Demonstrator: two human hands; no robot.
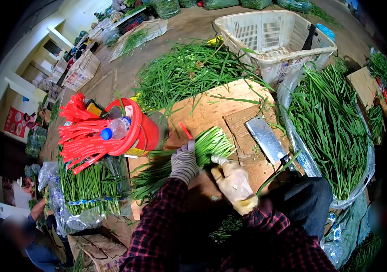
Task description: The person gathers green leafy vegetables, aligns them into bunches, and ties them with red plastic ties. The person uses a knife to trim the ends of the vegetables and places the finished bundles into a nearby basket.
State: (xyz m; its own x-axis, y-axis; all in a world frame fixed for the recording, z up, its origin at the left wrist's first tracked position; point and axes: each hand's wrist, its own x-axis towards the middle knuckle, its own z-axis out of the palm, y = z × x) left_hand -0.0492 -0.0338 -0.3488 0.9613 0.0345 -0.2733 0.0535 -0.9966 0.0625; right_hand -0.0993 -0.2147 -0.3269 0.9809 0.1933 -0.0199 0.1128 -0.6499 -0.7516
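A bunch of garlic chives lies across the wooden board, its pale stem ends pointing right. My left hand, in a striped knit glove, grips the bunch around its middle. A red strip sticks up beside those fingers. At the lower side of the stem ends is my right hand, in a cream and yellow glove, the index finger wrapped in white. Its fingers look spread, with nothing seen in them. Right of the bunch, a cleaver rests flat, its black handle towards my knee.
Left stands a red bucket with red printed strips and a plastic bottle. Below it are bundled chives. Loose chives lie beyond the board. A white crate and a bag of chives stand right. Someone is lower left.
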